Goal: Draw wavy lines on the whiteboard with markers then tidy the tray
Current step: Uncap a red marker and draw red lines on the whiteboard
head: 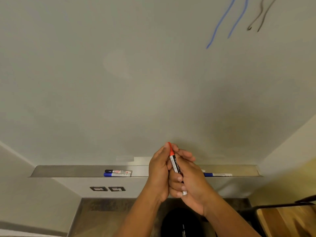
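Across the upper frame, from nine o'clock round to three, the whiteboard (119,82) fills most of the view, pale and largely bare. At one o'clock two blue wavy lines (222,21) run down it, and just to their right, nearer two o'clock, sit two thinner dark wavy lines (261,16). Below the board, spanning eight to four o'clock, the metal tray (68,171) runs as a long shallow ledge. Under it at seven o'clock two dark wall sockets (107,188) sit side by side, and at four o'clock a wooden-topped surface (287,221) enters from the corner.

At six o'clock, in front of the tray's middle, the two hands are pressed together around one pen. The left hand (158,175) wraps the near side with its fingertips up at the cap; the right hand (189,180) curls round the barrel from the other side. Both are clamped on the red marker (173,159), which stands nearly upright, its red cap at the top, black-and-white label showing between the fingers.

In the tray at seven o'clock of the hands lie a black-capped marker (118,171) and, touching it on the near side, a blue-capped marker (117,174). At three o'clock of the hands another blue marker (218,174) lies along the tray, partly hidden behind the right hand.
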`<state>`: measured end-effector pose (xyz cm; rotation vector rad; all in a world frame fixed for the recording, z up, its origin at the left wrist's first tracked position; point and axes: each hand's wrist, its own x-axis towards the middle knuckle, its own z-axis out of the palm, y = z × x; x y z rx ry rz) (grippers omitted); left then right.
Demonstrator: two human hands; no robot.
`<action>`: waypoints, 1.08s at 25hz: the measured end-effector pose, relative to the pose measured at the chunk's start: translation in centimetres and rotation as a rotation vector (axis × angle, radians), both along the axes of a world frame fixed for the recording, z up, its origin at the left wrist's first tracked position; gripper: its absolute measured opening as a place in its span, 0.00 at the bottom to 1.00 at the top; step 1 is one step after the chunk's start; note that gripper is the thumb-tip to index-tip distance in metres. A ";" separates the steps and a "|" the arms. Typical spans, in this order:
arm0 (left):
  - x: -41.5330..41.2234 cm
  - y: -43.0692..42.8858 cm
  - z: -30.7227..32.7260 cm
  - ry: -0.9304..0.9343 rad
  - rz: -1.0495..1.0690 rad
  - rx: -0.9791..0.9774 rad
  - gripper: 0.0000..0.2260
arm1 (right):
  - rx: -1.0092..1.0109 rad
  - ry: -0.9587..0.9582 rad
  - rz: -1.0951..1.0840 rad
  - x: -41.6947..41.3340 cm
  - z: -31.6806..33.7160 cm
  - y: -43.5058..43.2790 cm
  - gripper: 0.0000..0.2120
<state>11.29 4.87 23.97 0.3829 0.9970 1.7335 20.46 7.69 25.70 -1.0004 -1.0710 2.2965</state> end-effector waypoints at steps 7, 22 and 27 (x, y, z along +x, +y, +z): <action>2.7 1.5 0.7 0.141 0.094 -0.113 0.17 | -0.018 -0.066 -0.058 2.0 0.6 0.5 0.18; 2.5 3.1 3.6 -0.236 0.093 0.087 0.23 | 0.239 0.033 0.024 5.5 1.5 2.9 0.18; 1.7 3.6 6.6 -0.250 0.050 0.202 0.22 | 0.602 0.157 -0.082 6.2 5.3 4.0 0.14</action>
